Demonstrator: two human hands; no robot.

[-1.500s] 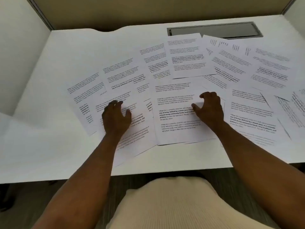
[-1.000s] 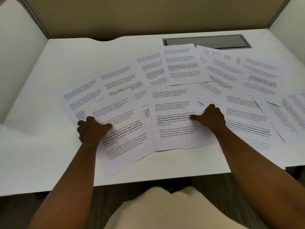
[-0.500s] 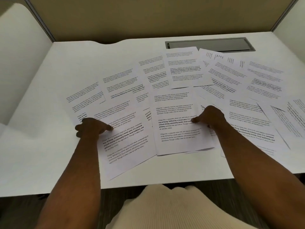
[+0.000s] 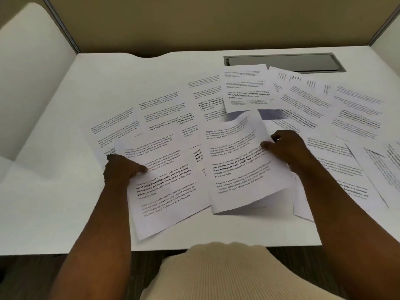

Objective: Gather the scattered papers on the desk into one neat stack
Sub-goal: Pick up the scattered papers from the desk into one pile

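Several printed white sheets lie fanned and overlapping across the white desk (image 4: 65, 202). My left hand (image 4: 121, 169) pinches the left edge of a tilted sheet (image 4: 166, 191) near the front, thumb on top. My right hand (image 4: 285, 148) grips the right edge of a middle sheet (image 4: 238, 165), which is lifted and curled off the desk. More loose sheets (image 4: 337, 109) spread to the far right, and others (image 4: 162, 109) lie behind my left hand.
A grey cable hatch (image 4: 283, 62) is set into the desk at the back, partly covered by a sheet (image 4: 245, 87). Beige and white partition panels (image 4: 32, 72) wall in the desk at back and sides. The front edge runs just before my torso.
My right hand has closed on the middle sheet and raised it, bending it upward. My left hand has taken hold of the tilted sheet's left edge; earlier both hands lay flat on the papers.
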